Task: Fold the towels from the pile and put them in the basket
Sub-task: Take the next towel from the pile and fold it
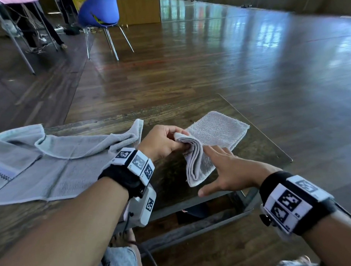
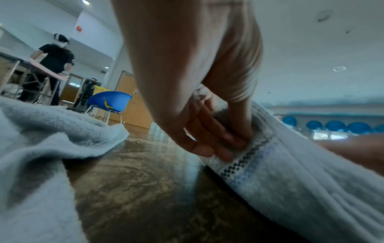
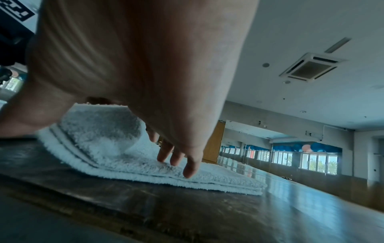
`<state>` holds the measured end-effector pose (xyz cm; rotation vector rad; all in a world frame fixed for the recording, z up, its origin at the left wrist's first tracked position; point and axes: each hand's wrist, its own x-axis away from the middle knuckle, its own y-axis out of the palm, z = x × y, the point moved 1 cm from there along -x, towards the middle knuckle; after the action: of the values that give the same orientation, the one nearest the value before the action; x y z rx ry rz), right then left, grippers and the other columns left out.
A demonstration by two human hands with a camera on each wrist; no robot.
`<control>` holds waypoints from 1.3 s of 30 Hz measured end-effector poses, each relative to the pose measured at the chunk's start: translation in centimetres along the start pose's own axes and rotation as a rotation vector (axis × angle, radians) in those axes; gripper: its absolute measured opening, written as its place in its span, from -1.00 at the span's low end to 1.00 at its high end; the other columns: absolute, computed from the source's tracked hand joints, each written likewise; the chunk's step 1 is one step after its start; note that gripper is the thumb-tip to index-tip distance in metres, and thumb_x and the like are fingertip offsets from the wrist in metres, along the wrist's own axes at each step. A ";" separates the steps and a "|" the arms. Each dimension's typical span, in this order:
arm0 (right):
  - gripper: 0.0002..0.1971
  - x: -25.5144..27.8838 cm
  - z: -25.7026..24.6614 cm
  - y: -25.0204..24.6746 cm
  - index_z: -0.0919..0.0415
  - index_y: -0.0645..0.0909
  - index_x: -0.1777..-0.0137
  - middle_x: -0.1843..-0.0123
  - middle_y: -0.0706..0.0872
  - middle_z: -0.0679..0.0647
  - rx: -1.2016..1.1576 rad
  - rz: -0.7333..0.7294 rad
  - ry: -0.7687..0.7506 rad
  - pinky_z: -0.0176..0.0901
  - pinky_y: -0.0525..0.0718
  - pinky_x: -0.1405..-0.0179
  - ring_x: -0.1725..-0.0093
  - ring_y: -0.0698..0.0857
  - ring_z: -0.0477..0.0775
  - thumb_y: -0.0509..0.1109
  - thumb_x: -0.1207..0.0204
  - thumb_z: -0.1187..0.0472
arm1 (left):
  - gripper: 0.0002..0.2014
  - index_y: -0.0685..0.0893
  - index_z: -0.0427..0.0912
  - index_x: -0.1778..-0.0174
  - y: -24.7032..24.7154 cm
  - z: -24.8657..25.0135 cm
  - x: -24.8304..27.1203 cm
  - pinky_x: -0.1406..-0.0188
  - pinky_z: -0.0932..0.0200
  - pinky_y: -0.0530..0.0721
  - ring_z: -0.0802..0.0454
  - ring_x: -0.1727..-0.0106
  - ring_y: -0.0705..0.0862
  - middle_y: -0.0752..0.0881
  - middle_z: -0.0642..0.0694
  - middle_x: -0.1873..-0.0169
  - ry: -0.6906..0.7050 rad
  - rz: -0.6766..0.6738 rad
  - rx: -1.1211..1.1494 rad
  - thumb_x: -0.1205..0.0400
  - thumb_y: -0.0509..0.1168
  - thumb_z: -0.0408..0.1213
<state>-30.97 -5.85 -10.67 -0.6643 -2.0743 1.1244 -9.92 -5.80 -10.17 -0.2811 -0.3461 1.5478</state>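
Note:
A small pale grey towel [image 1: 214, 131] lies partly folded on the dark wooden table [image 1: 168, 181], its near end lifted and doubled over. My left hand [image 1: 167, 141] grips that lifted folded end [image 2: 245, 157], thumb and fingers curled round it near the checkered band. My right hand [image 1: 226, 168] lies flat with straight fingers [image 3: 176, 159] pressing on the towel [image 3: 116, 148] beside the fold. A larger light blue-grey towel [image 1: 57, 158] sprawls unfolded at the table's left. No basket is in view.
The table's right corner [image 1: 288, 160] and near edge are close to my right hand. A blue chair [image 1: 100, 13] stands on the wooden floor at the back left. A person [image 2: 54, 64] stands at another table far left.

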 end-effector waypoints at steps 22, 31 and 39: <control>-0.88 -0.9 2.4 -2.3 0.25 0.72 -0.10 0.13 0.90 0.04 -0.958 0.193 0.143 -0.13 0.80 0.35 0.15 0.89 0.02 0.50 -0.61 0.26 | -0.61 0.59 -0.10 0.43 -0.2 -0.4 -1.4 0.45 0.19 0.43 0.17 0.39 0.60 0.63 0.07 0.46 -0.026 0.193 -0.369 -0.68 0.32 0.00; -0.88 -1.5 3.1 -1.6 0.33 0.67 0.05 0.45 0.76 0.04 -0.780 0.111 0.412 -0.25 0.67 0.54 0.55 0.71 -0.07 0.47 -0.64 0.26 | -0.53 0.44 -0.14 0.47 1.2 -1.8 -2.3 0.49 0.14 0.30 0.02 0.44 0.48 0.50 -0.04 0.48 -0.201 0.045 -0.564 -0.69 0.26 0.07; -0.91 -3.2 4.5 -1.7 0.19 0.68 -0.04 0.09 0.81 0.07 -0.770 0.301 0.471 -0.23 0.72 0.52 0.18 0.82 -0.01 0.37 -0.64 0.21 | -0.73 0.53 -0.20 0.02 3.1 -1.2 -4.4 0.12 0.08 0.43 -0.15 -0.01 0.61 0.65 -0.19 -0.02 -0.182 0.047 -0.569 -0.75 0.14 -0.04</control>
<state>-32.48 -11.23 -12.03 -1.4833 -1.9783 0.2091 -12.31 -10.13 -12.66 -0.5934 -0.9317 1.5000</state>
